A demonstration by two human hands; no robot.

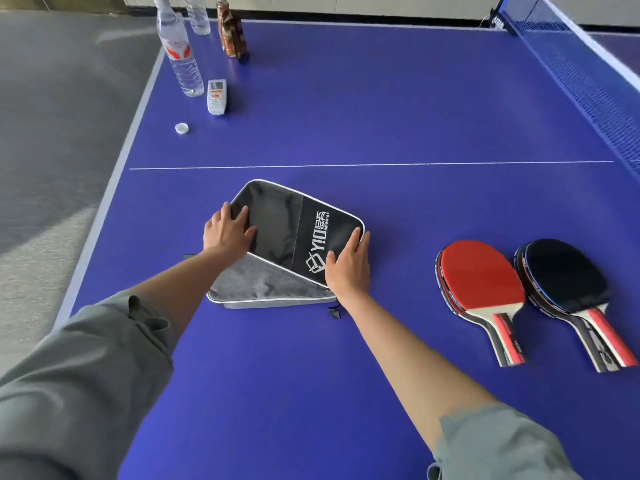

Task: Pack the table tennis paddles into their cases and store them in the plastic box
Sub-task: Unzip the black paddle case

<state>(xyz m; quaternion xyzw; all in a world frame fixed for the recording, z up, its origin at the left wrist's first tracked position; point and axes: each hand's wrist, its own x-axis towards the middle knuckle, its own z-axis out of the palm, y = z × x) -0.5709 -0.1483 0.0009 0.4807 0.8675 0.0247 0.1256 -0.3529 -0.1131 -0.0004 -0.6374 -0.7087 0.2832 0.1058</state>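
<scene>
Surface: a blue table tennis table [398, 116] with white edge lines and one thin white line crossing it. A blue net [588, 74] with a white top band runs along the far right edge. Grey carpeted floor [62, 109] lies beyond the left edge; a pale wall base shows past the far edge.

Near the far left corner stand two clear water bottles [180, 53], the nearer one without its cap, and a brown-patterned bottle [232, 36]. A white remote control [216, 97] lies just beside the nearer bottle. A white bottle cap [181, 128] lies apart, close to the left edge.

Container: a black paddle case [298, 233] with white piping and a white logo lies near the middle of the table, unzipped, its black flap raised off the grey-lined lower half [256, 285]. No contents visible inside.

Left hand [227, 233]: fingers straight, resting flat on the flap's left corner, gripping nothing. Right hand [348, 268]: fingers extended over the flap's right edge; whether they curl round that edge cannot be told.

Paddles: two stacks lie toward the right edge, well apart from the case, handles toward the near edge. The red-faced stack [481, 275] lies just beside the black-faced stack [564, 275].
</scene>
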